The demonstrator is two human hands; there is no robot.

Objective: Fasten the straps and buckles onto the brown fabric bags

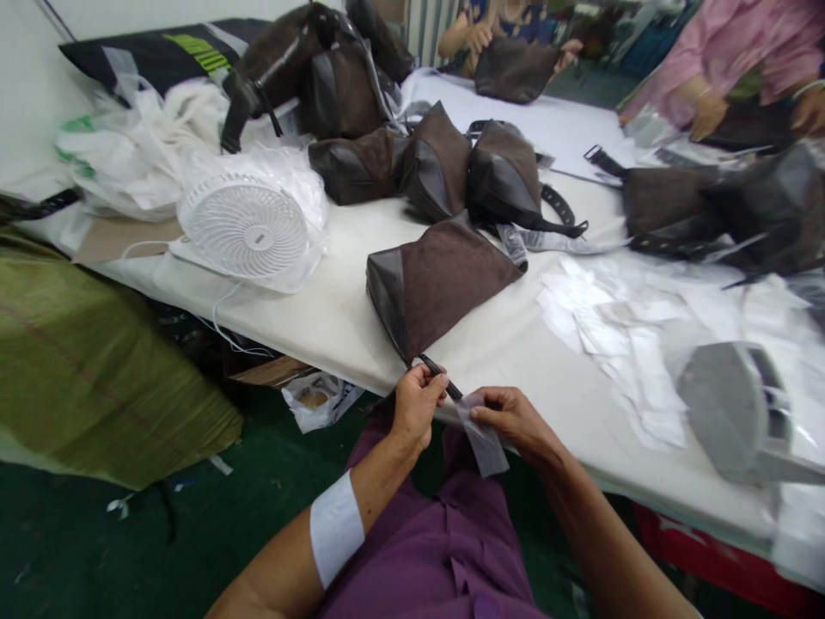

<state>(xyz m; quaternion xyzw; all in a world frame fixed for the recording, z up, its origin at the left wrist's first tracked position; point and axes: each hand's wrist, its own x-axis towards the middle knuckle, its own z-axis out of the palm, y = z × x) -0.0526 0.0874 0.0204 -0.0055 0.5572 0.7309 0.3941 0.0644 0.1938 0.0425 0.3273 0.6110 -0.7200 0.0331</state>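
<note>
A dark brown bag (444, 279) with black leather-like ends lies on the white table in front of me. From its near corner a black strap (442, 376) runs toward me, pinched between the thumb and fingers of my left hand (418, 400). At the strap's end, my right hand (512, 419) grips a clear plastic sleeve (483, 443), which hangs down past the table edge. The sleeve's upper end meets the strap tip; whether the strap is inside it I cannot tell.
Several similar bags (438, 163) are grouped behind. A white fan (248, 232) stands left, a grey tape dispenser (735, 408) right, beside scattered white plastic pieces (612, 335). Across the table are co-workers' hands (707, 112). A green-yellow sack (96, 361) stands on the floor at left.
</note>
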